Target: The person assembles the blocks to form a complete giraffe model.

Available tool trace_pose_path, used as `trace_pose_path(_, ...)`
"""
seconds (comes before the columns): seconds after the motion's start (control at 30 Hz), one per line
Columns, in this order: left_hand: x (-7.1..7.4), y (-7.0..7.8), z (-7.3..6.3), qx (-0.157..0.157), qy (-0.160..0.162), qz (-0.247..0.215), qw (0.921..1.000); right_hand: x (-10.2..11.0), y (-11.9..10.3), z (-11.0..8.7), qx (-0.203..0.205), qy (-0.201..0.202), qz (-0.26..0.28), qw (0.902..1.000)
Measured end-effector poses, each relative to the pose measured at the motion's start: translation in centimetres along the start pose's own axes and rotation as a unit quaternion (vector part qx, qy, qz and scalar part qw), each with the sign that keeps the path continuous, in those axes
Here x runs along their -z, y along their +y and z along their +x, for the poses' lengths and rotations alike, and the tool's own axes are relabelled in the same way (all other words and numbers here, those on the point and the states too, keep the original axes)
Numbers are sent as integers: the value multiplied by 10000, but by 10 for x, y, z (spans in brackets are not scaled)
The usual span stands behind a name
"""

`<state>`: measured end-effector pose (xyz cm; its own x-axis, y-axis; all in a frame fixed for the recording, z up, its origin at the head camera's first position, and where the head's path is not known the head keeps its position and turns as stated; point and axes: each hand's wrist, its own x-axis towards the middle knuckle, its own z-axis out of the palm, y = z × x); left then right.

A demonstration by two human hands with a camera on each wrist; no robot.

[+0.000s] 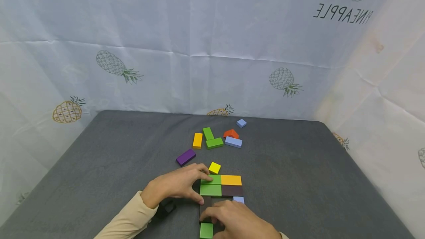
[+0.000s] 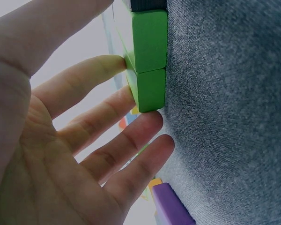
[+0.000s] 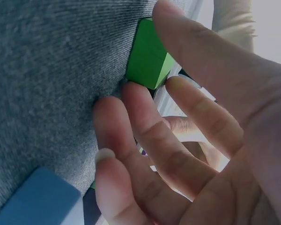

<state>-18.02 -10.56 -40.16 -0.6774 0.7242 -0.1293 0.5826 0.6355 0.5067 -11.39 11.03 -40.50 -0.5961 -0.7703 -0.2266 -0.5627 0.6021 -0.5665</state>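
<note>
Right at the near end of the layout, a small green block point(image 1: 206, 231) sits just beside the right hand point(image 1: 244, 220), below a dark brown upright block point(image 1: 206, 202) whose lower part lies under the index finger. Up top, two stacked-in-line green bars point(image 1: 211, 190) lie under and beside the left hand's point(image 1: 180, 182) fingertips, next to an orange bar point(image 1: 231, 180) and a dark brown bar point(image 1: 231, 190).

Over to the left wrist view: here are the green bars' end faces, touching each other, with fingertips against them, a contact the head view hides. The right wrist view shows the small green block's side face and a fingertip at its lower corner; low at left comes a broad blue face, where the head view gives only a sliver of blue block point(image 1: 238, 199).

And the hands! The left is spread, fingers apart, touching bars, thumb by the dark brown upright block. The right is loosely bent, thumb and fingers apart around the small green block; how firmly it presses, I cannot tell.
</note>
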Motion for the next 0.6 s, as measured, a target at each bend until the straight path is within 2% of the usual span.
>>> trace_pose_path(0.23, 1, 1, 0, 13, -7, 0, 10000, 0, -2, 1, -217, 59, 96, 9997)
trace_pose_path(0.6, 1, 1, -1, 5, -9, -41, 10000, 0, -1, 1, -282, 32, 195, 9994)
